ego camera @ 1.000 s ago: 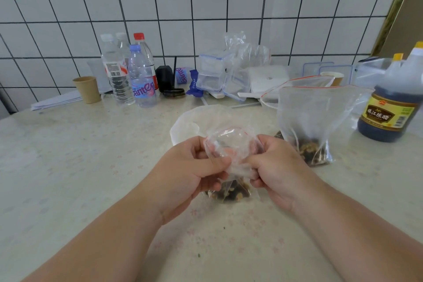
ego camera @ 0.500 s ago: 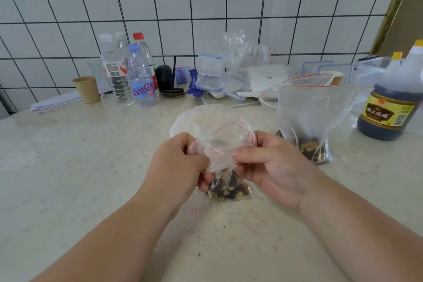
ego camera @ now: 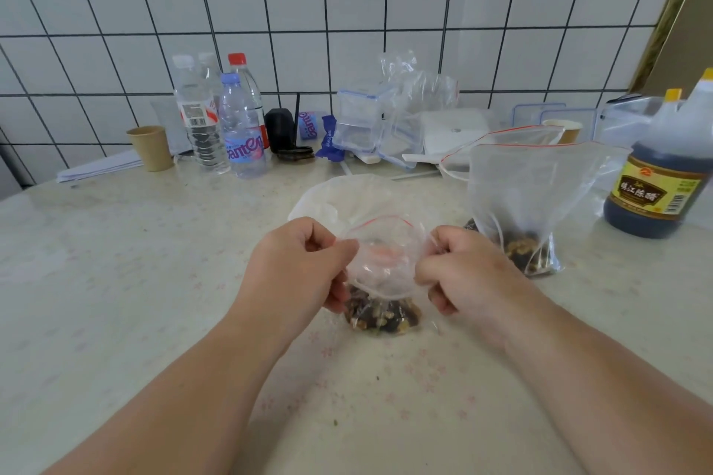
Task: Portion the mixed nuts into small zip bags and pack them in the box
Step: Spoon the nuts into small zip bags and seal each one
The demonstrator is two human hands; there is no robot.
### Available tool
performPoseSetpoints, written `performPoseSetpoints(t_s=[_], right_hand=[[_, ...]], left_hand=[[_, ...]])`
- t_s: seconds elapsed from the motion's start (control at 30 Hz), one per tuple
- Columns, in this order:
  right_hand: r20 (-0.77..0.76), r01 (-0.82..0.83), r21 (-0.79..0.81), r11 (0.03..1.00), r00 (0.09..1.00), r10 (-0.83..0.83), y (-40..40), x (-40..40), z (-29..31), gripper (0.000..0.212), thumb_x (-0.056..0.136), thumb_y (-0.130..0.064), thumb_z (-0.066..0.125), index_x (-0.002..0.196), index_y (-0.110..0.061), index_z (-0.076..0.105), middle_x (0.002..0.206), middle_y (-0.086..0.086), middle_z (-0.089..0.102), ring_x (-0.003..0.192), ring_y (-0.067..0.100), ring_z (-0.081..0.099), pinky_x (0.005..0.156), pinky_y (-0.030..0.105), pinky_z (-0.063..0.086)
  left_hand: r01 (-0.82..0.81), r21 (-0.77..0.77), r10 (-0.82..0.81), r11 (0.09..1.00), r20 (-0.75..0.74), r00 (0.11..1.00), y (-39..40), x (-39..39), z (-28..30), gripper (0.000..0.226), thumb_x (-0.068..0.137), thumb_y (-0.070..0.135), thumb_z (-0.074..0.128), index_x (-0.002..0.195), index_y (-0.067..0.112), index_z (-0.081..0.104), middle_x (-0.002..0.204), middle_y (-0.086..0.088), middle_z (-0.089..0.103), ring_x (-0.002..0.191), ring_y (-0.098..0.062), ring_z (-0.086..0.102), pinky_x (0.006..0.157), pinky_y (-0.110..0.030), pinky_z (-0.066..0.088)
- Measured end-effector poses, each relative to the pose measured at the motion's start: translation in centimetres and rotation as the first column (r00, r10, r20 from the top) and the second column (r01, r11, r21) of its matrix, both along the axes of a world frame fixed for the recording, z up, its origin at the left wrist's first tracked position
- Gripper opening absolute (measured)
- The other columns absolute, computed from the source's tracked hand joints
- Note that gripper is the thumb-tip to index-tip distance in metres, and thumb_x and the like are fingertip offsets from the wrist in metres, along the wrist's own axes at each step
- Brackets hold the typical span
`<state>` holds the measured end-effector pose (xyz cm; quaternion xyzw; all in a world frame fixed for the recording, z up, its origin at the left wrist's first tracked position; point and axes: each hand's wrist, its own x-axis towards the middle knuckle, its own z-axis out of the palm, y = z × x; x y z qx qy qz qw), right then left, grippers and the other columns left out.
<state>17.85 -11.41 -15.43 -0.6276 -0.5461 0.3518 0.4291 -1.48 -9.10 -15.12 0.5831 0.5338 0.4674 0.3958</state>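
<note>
A small clear zip bag (ego camera: 382, 266) with a red seal line stands on the table in front of me, its bottom filled with mixed nuts (ego camera: 382, 316). My left hand (ego camera: 301, 262) pinches its left rim and my right hand (ego camera: 463, 270) pinches its right rim, holding the mouth wide apart. To the right stands a large clear zip bag (ego camera: 528, 189), upright and open, with mixed nuts (ego camera: 521, 247) at its base. Clear lidded plastic boxes (ego camera: 359, 119) sit at the back by the wall.
Water bottles (ego camera: 239, 127), a paper cup (ego camera: 151, 147) and papers stand at the back left. A dark vinegar bottle (ego camera: 663, 173) stands at the right edge. A flat plastic sheet (ego camera: 328, 197) lies just behind the small bag. More containers and lids crowd the back right.
My hands have moved apart along the small bag's rim, and its crumpled top now stands stretched into a wide round opening.
</note>
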Motion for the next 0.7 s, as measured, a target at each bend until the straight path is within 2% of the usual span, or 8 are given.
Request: performPoseSetpoints(t_s=[0.07, 0.13, 0.27, 0.33, 0.4, 0.47, 0.6, 0.7], right_hand=[[-0.251, -0.048, -0.011, 0.999, 0.967, 0.044, 0.0, 0.2, 0.5, 0.012, 0.060, -0.027, 0.064, 0.055, -0.021, 0.056, 0.053, 0.000, 0.053, 0.048, 0.022, 0.053, 0.046, 0.028, 0.042], [-0.313, -0.043, 0.005, 0.999, 0.949, 0.043, 0.2, 0.4, 0.5, 0.015, 0.065, -0.033, 0.066, 0.055, -0.023, 0.060, 0.055, 0.002, 0.056, 0.048, 0.022, 0.056, 0.045, 0.026, 0.044], [-0.100, 0.128, 0.113, 0.985, 0.988, -0.116, 0.9, 0.9, -0.6, 0.013, 0.069, -0.017, 0.061, 0.060, -0.023, 0.052, 0.049, -0.002, 0.052, 0.045, 0.016, 0.061, 0.051, 0.031, 0.046], [0.024, 0.167, 0.176, 0.970, 0.985, -0.173, 0.9, 1.2, -0.8, 0.016, 0.065, -0.012, 0.057, 0.061, -0.023, 0.046, 0.052, -0.003, 0.050, 0.045, 0.019, 0.063, 0.053, 0.033, 0.046], [0.190, 0.174, 0.227, 0.958, 0.957, -0.219, 0.9, 1.1, -0.9, 0.014, 0.065, -0.011, 0.055, 0.063, -0.020, 0.044, 0.054, -0.007, 0.055, 0.057, 0.025, 0.066, 0.056, 0.030, 0.045], [0.289, 0.183, 0.261, 0.948, 0.922, -0.258, 0.8, 0.9, -0.6, 0.011, 0.068, -0.011, 0.055, 0.065, -0.020, 0.049, 0.058, -0.004, 0.062, 0.067, 0.026, 0.066, 0.058, 0.029, 0.045], [0.248, 0.177, 0.237, 0.955, 0.940, -0.236, 0.3, 0.4, 0.1, 0.008, 0.066, -0.028, 0.059, 0.069, -0.023, 0.054, 0.062, -0.002, 0.066, 0.067, 0.020, 0.068, 0.066, 0.034, 0.053], [0.183, 0.170, 0.263, 0.950, 0.958, -0.222, -0.3, -0.1, 0.4, 0.013, 0.072, -0.033, 0.062, 0.071, -0.025, 0.052, 0.060, -0.007, 0.063, 0.053, 0.013, 0.069, 0.056, 0.030, 0.049]], left_hand=[[-0.040, 0.035, 0.042, 0.999, -0.080, 0.996, 0.0, -0.2, 0.0, 0.019, 0.089, 0.011, 0.075, 0.078, 0.006, 0.060, 0.052, -0.007, 0.067, 0.040, -0.018, 0.062, 0.040, -0.027, 0.052], [-0.071, 0.068, 0.081, 0.995, -0.157, 0.984, 0.0, -0.3, 0.0, 0.015, 0.088, 0.005, 0.069, 0.080, 0.009, 0.056, 0.051, -0.005, 0.066, 0.037, -0.016, 0.060, 0.037, -0.026, 0.050], [-0.121, 0.111, 0.149, 0.986, -0.292, 0.945, -0.2, -0.3, -0.1, 0.017, 0.084, 0.004, 0.057, 0.076, 0.018, 0.051, 0.058, -0.006, 0.065, 0.037, -0.011, 0.057, 0.037, -0.034, 0.051], [-0.142, 0.129, 0.178, 0.981, -0.340, 0.923, -0.5, -0.1, 0.1, 0.018, 0.082, 0.007, 0.055, 0.073, 0.020, 0.049, 0.064, -0.008, 0.066, 0.048, -0.022, 0.064, 0.048, -0.047, 0.056], [-0.149, 0.136, 0.189, 0.979, -0.357, 0.915, -0.6, -0.2, 0.1, 0.019, 0.081, 0.009, 0.056, 0.071, 0.022, 0.047, 0.064, -0.005, 0.066, 0.058, -0.030, 0.067, 0.056, -0.051, 0.057], [-0.120, 0.128, 0.158, 0.985, -0.352, 0.922, -1.0, -0.2, 0.4, 0.015, 0.079, 0.016, 0.059, 0.071, 0.024, 0.048, 0.059, 0.000, 0.065, 0.054, -0.024, 0.067, 0.055, -0.047, 0.056], [-0.025, 0.105, 0.055, 0.994, -0.290, 0.956, -1.8, 0.2, 0.9, 0.006, 0.080, 0.031, 0.061, 0.077, 0.030, 0.056, 0.062, -0.001, 0.068, 0.054, -0.023, 0.066, 0.061, -0.047, 0.060], [-0.057, 0.126, 0.089, 0.990, -0.270, 0.959, -1.8, 0.4, 0.9, 0.014, 0.092, 0.029, 0.063, 0.079, 0.029, 0.059, 0.058, 0.006, 0.071, 0.046, -0.011, 0.064, 0.061, -0.045, 0.061]])
